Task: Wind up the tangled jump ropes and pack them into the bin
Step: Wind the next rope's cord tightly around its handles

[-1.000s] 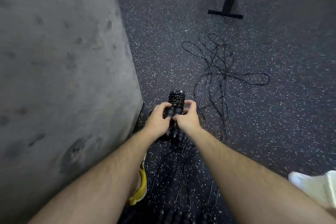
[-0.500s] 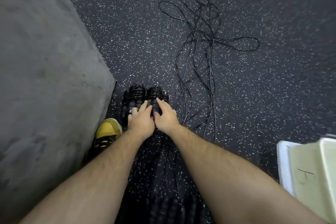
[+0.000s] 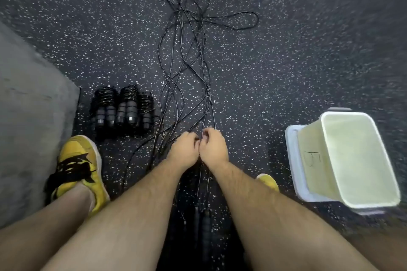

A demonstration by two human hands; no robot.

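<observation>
Several thin black jump rope cords (image 3: 187, 55) run tangled across the speckled floor, away from me. My left hand (image 3: 184, 149) and my right hand (image 3: 213, 147) sit side by side on the near end of the cords, fingers curled around the strands. Three wound-up ropes with black handles (image 3: 123, 109) lie in a row to the left of my hands. Two loose black handles (image 3: 201, 224) lie between my forearms. A pale translucent bin (image 3: 343, 158) stands at the right, tilted toward me, with nothing visible inside.
A grey concrete wall (image 3: 28, 116) rises at the left. My yellow shoes (image 3: 77, 167) stand on the dark speckled rubber floor (image 3: 286, 61), one by the wall, the other (image 3: 267, 181) partly hidden under my right forearm. A white lid (image 3: 293, 160) lies under the bin.
My hands left the wound bundles by the wall and moved right onto the loose cords. The view swung down and right, bringing the bin fully into sight.
</observation>
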